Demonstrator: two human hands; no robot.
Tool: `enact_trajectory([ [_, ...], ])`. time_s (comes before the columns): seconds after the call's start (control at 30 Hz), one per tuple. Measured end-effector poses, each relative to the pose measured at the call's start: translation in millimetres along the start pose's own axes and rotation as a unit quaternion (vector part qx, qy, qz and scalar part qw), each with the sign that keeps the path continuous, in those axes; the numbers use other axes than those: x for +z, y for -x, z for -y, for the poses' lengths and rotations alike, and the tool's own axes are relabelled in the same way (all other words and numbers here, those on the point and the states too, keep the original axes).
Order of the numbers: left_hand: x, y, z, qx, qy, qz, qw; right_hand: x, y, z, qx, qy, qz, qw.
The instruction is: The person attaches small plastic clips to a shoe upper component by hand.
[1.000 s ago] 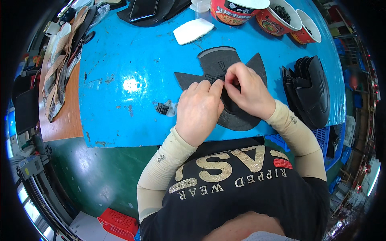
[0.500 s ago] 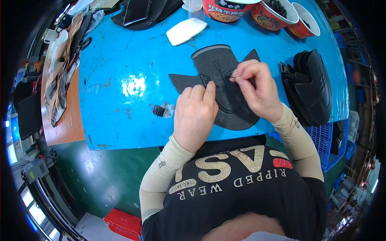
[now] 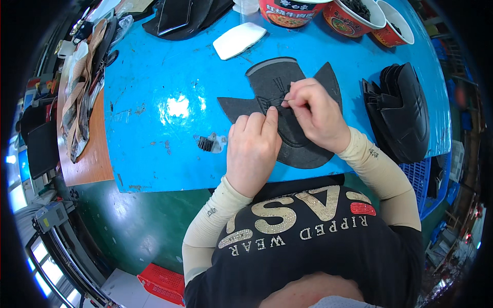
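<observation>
- The black pad lay flat on the bench, under and between both hands, its rounded end toward the wearer and its squared end beyond the fingertips.
- The left hand rested on the pad's left side, fingers loosely bent and not closed round anything; its forefinger reached forward and pressed down, probably to steady the pad against a pull.
- The right hand hung over the pad's middle, thumb and forefinger pinched together; they seemed to have hold of a thin dark strand, though it was too fine to be sure.
- The two sets of fingertips were close together, likely so that one could brace the spot the other worked on.
- Left of the left hand lay a small black-striped scrap, apart from the pad.
- Beyond the hands were a white block and red tubs.
- Right of the right hand stood a stack of black pads, well apart from it.
- Nothing blocked the fingers, but the right hand hid part of the pad.
</observation>
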State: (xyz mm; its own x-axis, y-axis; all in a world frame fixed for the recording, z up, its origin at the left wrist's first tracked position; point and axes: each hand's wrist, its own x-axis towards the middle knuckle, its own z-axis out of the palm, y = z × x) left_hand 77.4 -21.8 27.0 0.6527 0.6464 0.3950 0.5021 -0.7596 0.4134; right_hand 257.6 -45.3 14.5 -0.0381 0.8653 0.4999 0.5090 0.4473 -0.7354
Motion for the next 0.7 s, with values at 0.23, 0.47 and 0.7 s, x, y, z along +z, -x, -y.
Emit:
enact_trajectory([
  [0.23, -3, -10, 3, -0.021, 0.008, 0.007, 1.0, 0, 5, -6, 0.084, -0.159, -0.125, 0.976],
  [0.47, -15, 0, 3, -0.12, 0.156, -0.037, 0.98, -11, -1, -11, 0.114, -0.179, -0.19, 0.959],
  [0.7, -26, 26, -8, -0.29, 0.57, -0.072, 0.765, 14, 7, 58, 0.092, -0.124, -0.046, 0.987],
])
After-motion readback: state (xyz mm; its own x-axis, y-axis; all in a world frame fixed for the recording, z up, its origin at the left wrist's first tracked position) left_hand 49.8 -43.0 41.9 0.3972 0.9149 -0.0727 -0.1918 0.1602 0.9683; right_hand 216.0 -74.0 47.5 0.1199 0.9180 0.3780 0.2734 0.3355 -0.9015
